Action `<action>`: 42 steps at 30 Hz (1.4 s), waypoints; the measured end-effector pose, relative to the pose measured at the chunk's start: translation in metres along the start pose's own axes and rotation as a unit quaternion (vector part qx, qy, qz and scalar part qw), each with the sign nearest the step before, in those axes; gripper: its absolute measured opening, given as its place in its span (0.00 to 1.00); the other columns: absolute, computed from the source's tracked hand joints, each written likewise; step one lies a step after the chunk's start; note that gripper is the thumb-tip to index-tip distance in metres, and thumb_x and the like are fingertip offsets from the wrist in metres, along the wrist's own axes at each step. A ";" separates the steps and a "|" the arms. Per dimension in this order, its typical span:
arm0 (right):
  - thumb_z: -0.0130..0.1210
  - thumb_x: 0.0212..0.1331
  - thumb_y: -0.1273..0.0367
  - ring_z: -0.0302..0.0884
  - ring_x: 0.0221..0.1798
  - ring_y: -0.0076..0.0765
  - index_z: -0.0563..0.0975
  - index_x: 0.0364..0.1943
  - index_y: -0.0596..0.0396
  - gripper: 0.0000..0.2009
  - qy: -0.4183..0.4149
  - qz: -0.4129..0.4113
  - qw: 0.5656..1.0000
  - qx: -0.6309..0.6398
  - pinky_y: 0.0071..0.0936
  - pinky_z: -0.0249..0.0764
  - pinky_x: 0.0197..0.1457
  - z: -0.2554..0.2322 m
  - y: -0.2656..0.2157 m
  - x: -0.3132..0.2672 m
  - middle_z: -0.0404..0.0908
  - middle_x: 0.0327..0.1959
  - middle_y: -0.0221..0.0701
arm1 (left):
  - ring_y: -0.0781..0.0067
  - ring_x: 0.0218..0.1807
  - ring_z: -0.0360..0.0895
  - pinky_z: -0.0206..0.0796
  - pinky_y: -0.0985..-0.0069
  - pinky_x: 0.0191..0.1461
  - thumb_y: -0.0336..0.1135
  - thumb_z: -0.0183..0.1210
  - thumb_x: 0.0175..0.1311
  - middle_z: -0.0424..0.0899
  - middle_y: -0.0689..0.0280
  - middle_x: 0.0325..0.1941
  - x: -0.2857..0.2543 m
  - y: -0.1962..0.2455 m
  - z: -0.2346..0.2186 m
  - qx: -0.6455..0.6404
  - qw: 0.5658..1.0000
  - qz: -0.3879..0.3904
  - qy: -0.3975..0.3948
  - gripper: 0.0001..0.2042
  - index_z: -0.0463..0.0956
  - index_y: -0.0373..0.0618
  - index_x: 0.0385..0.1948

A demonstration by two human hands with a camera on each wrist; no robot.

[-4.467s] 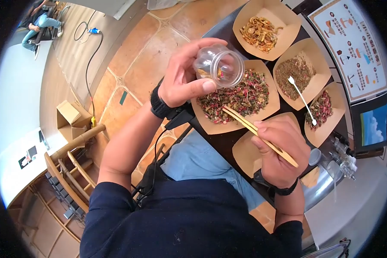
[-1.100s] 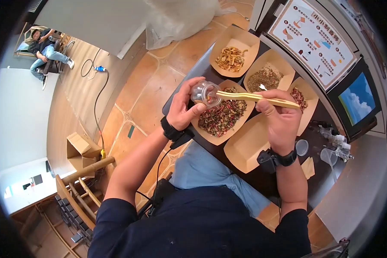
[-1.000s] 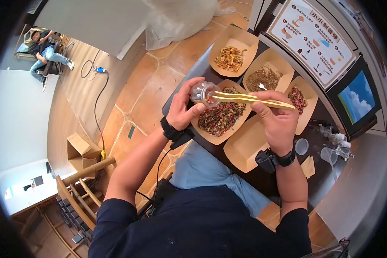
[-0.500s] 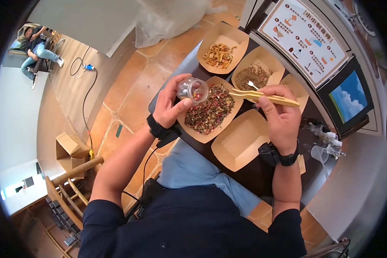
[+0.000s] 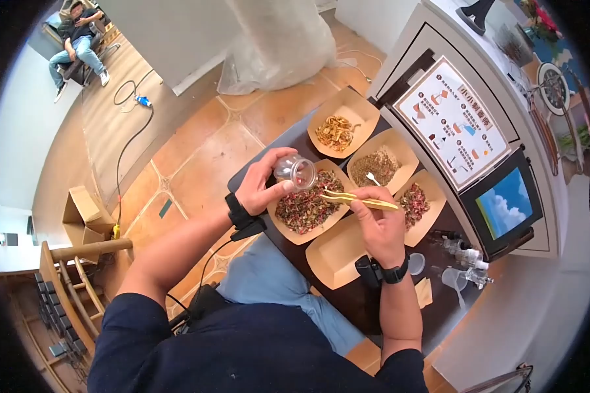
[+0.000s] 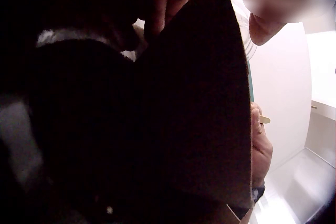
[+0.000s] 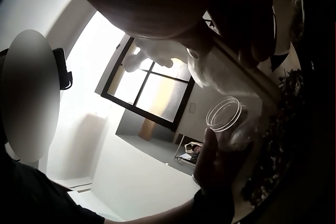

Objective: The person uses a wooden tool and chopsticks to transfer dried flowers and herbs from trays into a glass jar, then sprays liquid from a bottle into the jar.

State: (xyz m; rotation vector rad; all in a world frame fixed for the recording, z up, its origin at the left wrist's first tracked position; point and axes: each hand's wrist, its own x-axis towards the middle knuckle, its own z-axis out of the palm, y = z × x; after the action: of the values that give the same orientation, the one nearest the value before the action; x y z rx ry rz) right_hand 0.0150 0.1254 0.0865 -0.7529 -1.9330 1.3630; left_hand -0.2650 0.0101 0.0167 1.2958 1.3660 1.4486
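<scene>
My left hand (image 5: pixel 259 187) holds a small clear jar (image 5: pixel 296 171), its mouth turned to the right. Some bits lie inside the jar. In my right hand (image 5: pixel 381 226) are pale bamboo tweezers (image 5: pixel 367 201), pinched near their back end, tips pointing left over the mixed dried petals (image 5: pixel 301 213). These fill a kraft paper tray (image 5: pixel 298 240) below both hands. The right wrist view shows the jar's open rim (image 7: pixel 224 113) from the side. A dark shape hides most of the left wrist view, where part of my right hand (image 6: pixel 261 148) shows at the right.
Further paper trays hold dried yellow strips (image 5: pixel 335 133), brown crumbs (image 5: pixel 373 165) with a white scoop (image 5: pixel 372 177), and reddish petals (image 5: pixel 414 203). Nearest me stands a plain tray (image 5: pixel 331 259). A clear lid (image 5: pixel 416 263), plastic cup (image 5: pixel 453 278) and small bottles (image 5: pixel 469 255) lie right.
The tweezers dipped over the petals, then reached into the jar's mouth; now they are drawn out and back over the petals. The jar stays in the left hand. The head view has shifted.
</scene>
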 end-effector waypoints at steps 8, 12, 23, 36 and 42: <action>0.65 0.73 0.74 0.86 0.38 0.26 0.84 0.47 0.60 0.05 0.016 0.001 1.000 -0.005 0.25 0.79 0.41 0.006 -0.002 -0.002 0.87 0.39 0.33 | 0.68 0.62 0.81 0.69 0.67 0.70 0.53 0.68 0.69 0.85 0.59 0.59 -0.001 0.001 0.002 0.000 1.000 -0.019 0.003 0.36 0.69 0.37 0.71; 0.65 0.74 0.73 0.86 0.41 0.20 0.84 0.47 0.63 0.06 0.040 0.026 0.998 0.050 0.21 0.80 0.41 0.002 0.002 -0.005 0.88 0.38 0.29 | 0.68 0.63 0.80 0.68 0.66 0.71 0.53 0.68 0.68 0.83 0.59 0.61 -0.001 -0.007 0.001 0.007 1.000 -0.006 0.007 0.37 0.69 0.37 0.71; 0.64 0.75 0.75 0.88 0.45 0.25 0.83 0.49 0.64 0.06 0.045 0.009 0.989 0.141 0.23 0.83 0.51 -0.015 -0.007 0.000 0.89 0.42 0.32 | 0.68 0.63 0.79 0.68 0.67 0.72 0.51 0.69 0.69 0.83 0.59 0.60 -0.001 0.000 0.003 0.009 1.000 -0.002 -0.002 0.36 0.69 0.37 0.71; 0.67 0.69 0.78 0.83 0.40 0.21 0.85 0.47 0.61 0.06 0.031 -0.001 0.999 0.025 0.24 0.79 0.45 -0.018 0.007 0.003 0.88 0.38 0.29 | 0.67 0.63 0.81 0.68 0.66 0.72 0.54 0.69 0.67 0.84 0.57 0.60 0.000 0.003 0.002 0.022 1.000 -0.007 -0.003 0.39 0.68 0.35 0.71; 0.67 0.69 0.78 0.85 0.39 0.25 0.85 0.48 0.61 0.07 0.015 -0.028 0.999 0.014 0.26 0.80 0.45 -0.003 0.004 0.002 0.89 0.39 0.32 | 0.67 0.63 0.80 0.67 0.67 0.72 0.55 0.69 0.68 0.84 0.58 0.60 -0.001 0.001 0.002 0.015 1.000 -0.020 -0.005 0.39 0.68 0.34 0.72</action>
State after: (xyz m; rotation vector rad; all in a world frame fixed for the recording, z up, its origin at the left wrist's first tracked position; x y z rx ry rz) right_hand 0.0165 0.1293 0.0841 -0.6974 -1.8927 1.3353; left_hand -0.2632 0.0098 0.0175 1.2857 1.4045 1.3981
